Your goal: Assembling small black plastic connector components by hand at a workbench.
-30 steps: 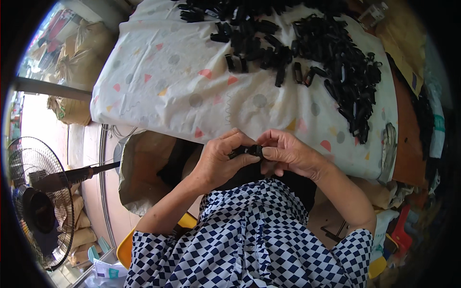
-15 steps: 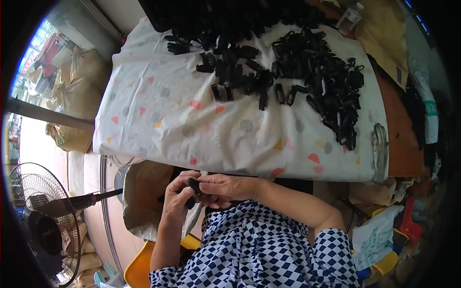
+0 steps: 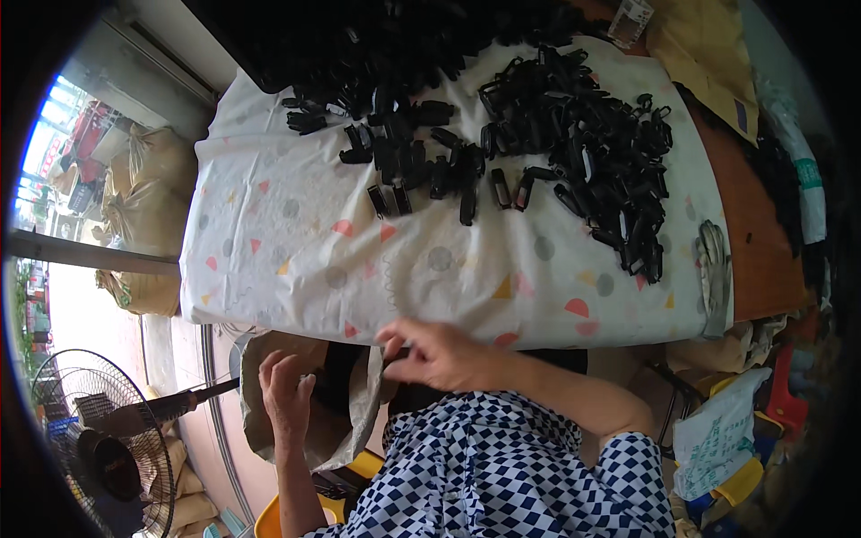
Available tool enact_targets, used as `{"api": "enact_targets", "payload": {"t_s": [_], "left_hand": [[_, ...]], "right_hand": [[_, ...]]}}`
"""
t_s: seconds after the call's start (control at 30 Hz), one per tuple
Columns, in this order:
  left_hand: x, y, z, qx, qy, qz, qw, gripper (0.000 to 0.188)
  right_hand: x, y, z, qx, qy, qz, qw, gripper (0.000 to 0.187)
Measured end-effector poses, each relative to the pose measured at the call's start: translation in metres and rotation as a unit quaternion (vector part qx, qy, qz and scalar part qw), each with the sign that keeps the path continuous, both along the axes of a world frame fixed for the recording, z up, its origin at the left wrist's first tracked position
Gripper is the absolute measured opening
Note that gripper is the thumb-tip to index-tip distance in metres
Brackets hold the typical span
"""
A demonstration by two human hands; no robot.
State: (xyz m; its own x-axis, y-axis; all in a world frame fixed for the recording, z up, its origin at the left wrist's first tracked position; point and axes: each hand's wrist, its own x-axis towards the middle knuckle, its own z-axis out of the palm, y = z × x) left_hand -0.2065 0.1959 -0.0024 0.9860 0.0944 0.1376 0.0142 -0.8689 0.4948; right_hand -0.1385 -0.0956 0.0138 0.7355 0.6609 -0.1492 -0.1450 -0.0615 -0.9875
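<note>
My left hand [image 3: 285, 399] is over the open mouth of a pale sack [image 3: 360, 414], its fingers loosely bent and the thumb apart, with nothing seen in it. Close to the table's front edge, my right hand [image 3: 439, 356] has its fingers bent and spread, and no thing shows in its grasp. Dark contents, too shadowed to make out, lie inside the sack. Farther off, many small oblong black pieces [image 3: 587, 161] are heaped on the table's patterned white cloth [image 3: 359, 278]. A few of them [image 3: 500, 188] lie loose at the heap's near side.
A black fan [image 3: 103, 448] stands at the left, and a yellow chair [image 3: 278, 518] shows below the sack. Stuffed sacks [image 3: 148, 193] are piled at the far left. On the table's right lie a folded cloth bundle [image 3: 713, 278] and brown paper [image 3: 704, 54].
Both hands were together, gripping a small black piece. Now they are apart, the left moved left over the sack, the right slightly right, and the piece is out of sight. The view has shifted slightly.
</note>
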Motion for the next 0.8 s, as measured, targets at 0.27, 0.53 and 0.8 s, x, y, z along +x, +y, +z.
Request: {"api": "enact_targets", "payload": {"t_s": [0.27, 0.53, 0.8], "left_hand": [[0.105, -0.131, 0.03, -0.131, -0.087, -0.189, 0.969, 0.02], [0.195, -0.206, 0.01, 0.128, -0.118, -0.383, 0.907, 0.034], [0.185, -0.197, 0.008, -0.153, 0.067, -0.313, 0.935, 0.02]], "right_hand": [[0.087, -0.131, 0.006, -0.434, -0.511, -0.251, 0.699, 0.025], [0.112, -0.15, 0.004, -0.51, -0.51, -0.098, 0.686, 0.029], [0.092, -0.141, -0.001, -0.154, -0.3, -0.243, 0.91, 0.022]]}}
